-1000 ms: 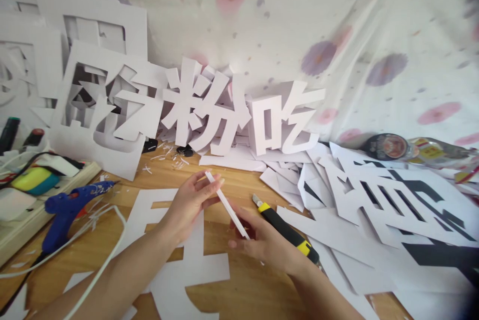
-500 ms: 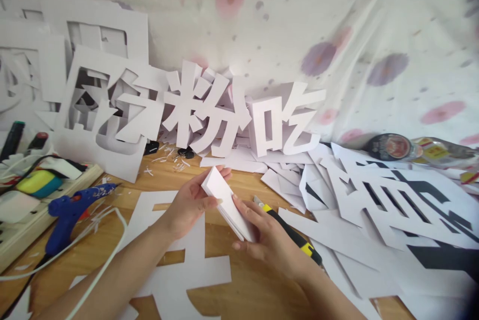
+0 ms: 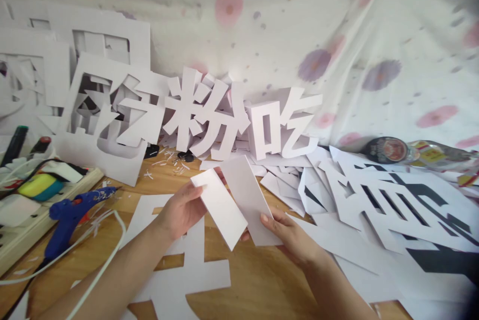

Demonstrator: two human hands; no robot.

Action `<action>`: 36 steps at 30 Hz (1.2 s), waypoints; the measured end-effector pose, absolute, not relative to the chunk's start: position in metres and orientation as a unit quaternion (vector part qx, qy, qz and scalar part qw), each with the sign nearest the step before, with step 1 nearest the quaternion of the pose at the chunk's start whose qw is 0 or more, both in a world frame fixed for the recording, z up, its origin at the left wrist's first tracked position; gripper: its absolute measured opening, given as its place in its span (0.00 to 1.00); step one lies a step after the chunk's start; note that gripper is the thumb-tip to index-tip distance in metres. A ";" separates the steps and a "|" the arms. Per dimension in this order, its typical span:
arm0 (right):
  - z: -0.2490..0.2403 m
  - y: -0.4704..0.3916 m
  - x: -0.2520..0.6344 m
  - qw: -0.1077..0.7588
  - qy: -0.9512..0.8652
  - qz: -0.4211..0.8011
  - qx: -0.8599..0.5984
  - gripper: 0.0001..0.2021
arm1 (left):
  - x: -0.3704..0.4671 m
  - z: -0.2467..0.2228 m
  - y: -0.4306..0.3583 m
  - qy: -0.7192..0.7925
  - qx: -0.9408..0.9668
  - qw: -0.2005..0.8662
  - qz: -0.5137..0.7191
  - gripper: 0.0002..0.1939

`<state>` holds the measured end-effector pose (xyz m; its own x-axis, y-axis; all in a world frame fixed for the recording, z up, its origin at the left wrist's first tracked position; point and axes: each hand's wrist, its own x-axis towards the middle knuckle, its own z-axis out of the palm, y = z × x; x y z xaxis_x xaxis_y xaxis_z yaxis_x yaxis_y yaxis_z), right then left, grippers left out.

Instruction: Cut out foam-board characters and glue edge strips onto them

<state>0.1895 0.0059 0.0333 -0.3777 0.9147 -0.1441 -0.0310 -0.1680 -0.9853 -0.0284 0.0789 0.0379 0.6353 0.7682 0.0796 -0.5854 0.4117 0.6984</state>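
Between thumb and fingers, my left hand (image 3: 185,208) grips a white foam board strip (image 3: 220,210), tilted above the table. My right hand (image 3: 290,230) pinches the lower end of another foam board strip (image 3: 249,198), which looks greyer in shadow. The two strips lean apart at the top and overlap near their lower ends; whether they touch I cannot tell. Below my left hand, a flat white cut-out character (image 3: 205,272) lies on the wooden table (image 3: 262,285). Behind the strips stand two raised white characters (image 3: 224,125), (image 3: 267,128).
A blue glue gun (image 3: 71,210) lies at left beside a power strip (image 3: 56,220), with a white cable (image 3: 119,230) looping near my left forearm. Cut-out sheets (image 3: 101,135) lean behind. White offcuts (image 3: 348,255) and a bottle (image 3: 389,150) lie at right.
The stacked white strips have been parted, one now in each hand. My right hand has moved right and turned its strip outward; the yellow-black cutter beside it is no longer visible.
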 end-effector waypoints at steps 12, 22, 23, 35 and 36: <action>0.010 0.013 0.178 0.483 -0.396 0.628 -0.464 0.15 | -0.019 0.034 0.082 0.316 0.298 0.765 0.475 0.15; 0.001 0.010 0.170 0.436 -0.409 0.663 -0.449 0.21 | -0.011 0.028 0.077 0.305 0.308 0.755 0.491 0.16; 0.001 0.009 0.169 0.433 -0.417 0.662 -0.448 0.21 | -0.010 0.028 0.076 0.303 0.313 0.757 0.488 0.16; 0.006 0.001 0.153 0.368 -0.463 0.681 -0.431 0.22 | -0.002 0.028 0.062 0.355 0.295 0.725 0.512 0.12; 0.005 0.000 0.151 0.365 -0.466 0.681 -0.431 0.22 | -0.002 0.028 0.062 0.346 0.292 0.732 0.509 0.11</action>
